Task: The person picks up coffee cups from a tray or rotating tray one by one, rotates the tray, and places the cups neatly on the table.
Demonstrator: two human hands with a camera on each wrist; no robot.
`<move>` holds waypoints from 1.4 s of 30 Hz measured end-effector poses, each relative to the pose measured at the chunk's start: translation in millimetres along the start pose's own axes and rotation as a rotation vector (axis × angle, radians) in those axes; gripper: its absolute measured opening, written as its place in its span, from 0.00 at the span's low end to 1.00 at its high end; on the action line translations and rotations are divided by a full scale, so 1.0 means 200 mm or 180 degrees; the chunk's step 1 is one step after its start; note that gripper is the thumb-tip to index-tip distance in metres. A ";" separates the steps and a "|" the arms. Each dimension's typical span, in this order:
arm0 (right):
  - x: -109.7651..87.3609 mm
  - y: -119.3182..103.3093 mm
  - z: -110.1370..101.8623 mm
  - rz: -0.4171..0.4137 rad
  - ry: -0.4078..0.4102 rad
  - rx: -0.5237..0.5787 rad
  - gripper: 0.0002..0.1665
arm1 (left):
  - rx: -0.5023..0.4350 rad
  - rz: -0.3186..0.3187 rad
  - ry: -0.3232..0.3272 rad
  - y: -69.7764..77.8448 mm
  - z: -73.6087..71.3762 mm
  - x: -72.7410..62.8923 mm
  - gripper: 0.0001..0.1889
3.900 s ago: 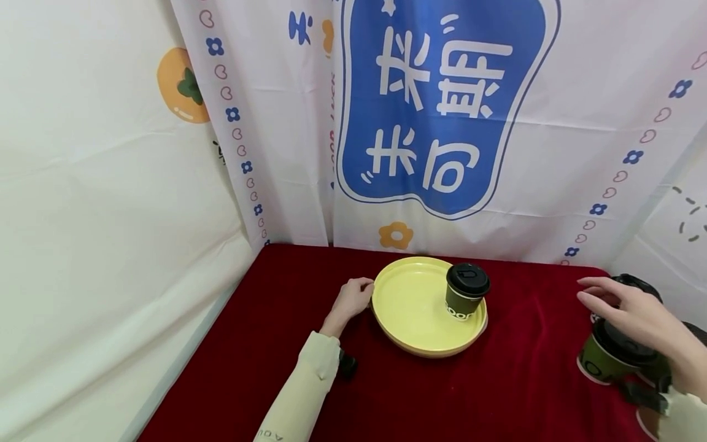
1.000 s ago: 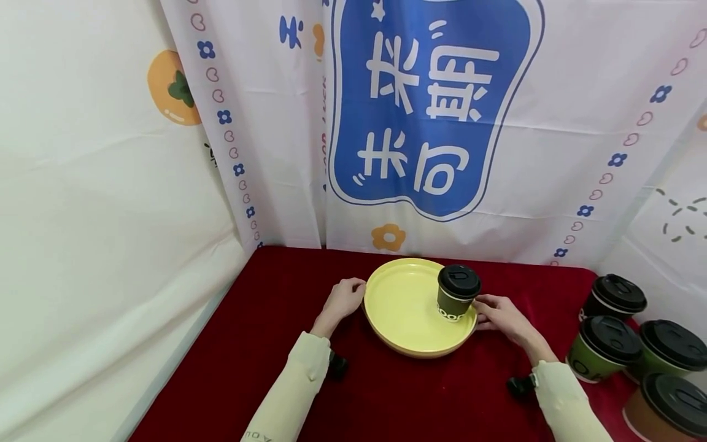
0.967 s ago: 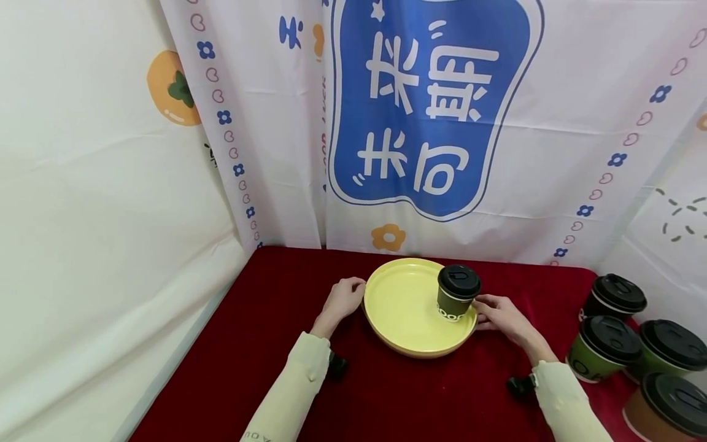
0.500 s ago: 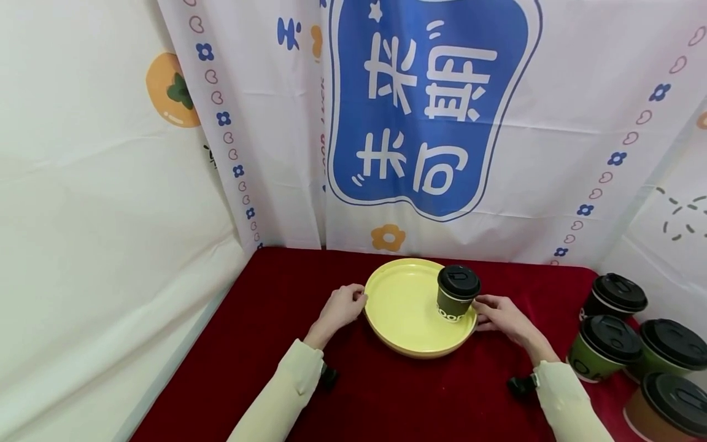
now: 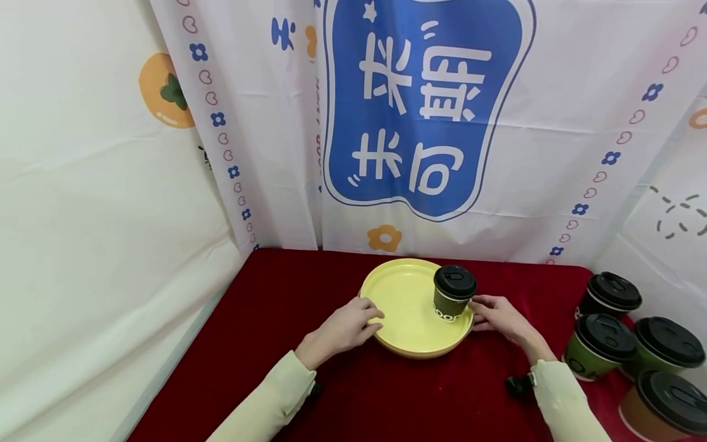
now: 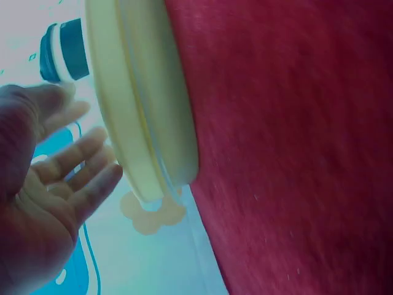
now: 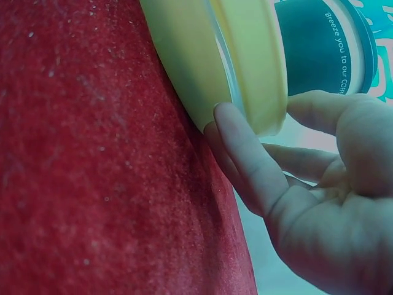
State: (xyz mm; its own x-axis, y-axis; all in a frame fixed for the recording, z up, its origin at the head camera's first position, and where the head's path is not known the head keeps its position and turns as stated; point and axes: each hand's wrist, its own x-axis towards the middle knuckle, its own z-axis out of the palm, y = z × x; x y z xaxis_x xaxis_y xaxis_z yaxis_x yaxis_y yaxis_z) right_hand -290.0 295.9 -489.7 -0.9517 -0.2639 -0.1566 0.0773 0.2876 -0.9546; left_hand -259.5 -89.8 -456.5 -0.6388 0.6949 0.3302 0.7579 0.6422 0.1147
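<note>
A round yellow tray (image 5: 400,307) with a raised rim rests on the red cloth. Near its right edge stands a green paper coffee cup (image 5: 453,293) with a black lid. My right hand (image 5: 501,318) holds the tray's right rim, thumb at the top edge by the cup and fingers against the outer wall (image 7: 196,67). My left hand (image 5: 342,326) is at the tray's front left rim, its fingers loose and reaching over the edge. In the left wrist view that hand's fingers (image 6: 95,184) are spread beside the tray wall (image 6: 153,104), gripping nothing.
Several lidded cups stand together at the right: a dark one (image 5: 610,294) at the back, green ones (image 5: 593,356) in the middle and a brown one (image 5: 652,408) in front. Printed curtains (image 5: 282,202) close off the back and sides of the red cloth (image 5: 420,399).
Earlier my right hand was over the cups at the right; it has since come to the tray's rim. My left hand has let go of the left rim and moved toward the front.
</note>
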 end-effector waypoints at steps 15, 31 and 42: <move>0.01 0.00 0.00 0.0002 0.0020 0.0007 0.38 | 0.0539 0.0537 -0.0273 0.03 0.00 -0.01 0.06; 0.00 -0.01 -0.02 -0.0010 -0.0055 0.0012 0.39 | 0.0536 0.0575 -0.0294 0.01 0.00 0.00 0.05; 0.00 0.00 -0.03 -0.0051 -0.0105 0.0051 0.37 | 0.0166 0.0403 -0.0326 -0.07 0.02 0.00 0.07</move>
State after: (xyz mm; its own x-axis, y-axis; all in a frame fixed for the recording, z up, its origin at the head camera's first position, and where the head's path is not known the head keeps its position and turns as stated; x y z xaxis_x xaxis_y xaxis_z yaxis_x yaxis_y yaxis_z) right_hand -291.8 300.5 -488.3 -0.9427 -0.2986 -0.1492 0.0671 0.2684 -0.9610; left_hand -270.8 -97.3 -461.7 -0.5509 0.7989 0.2413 0.8269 0.5616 0.0286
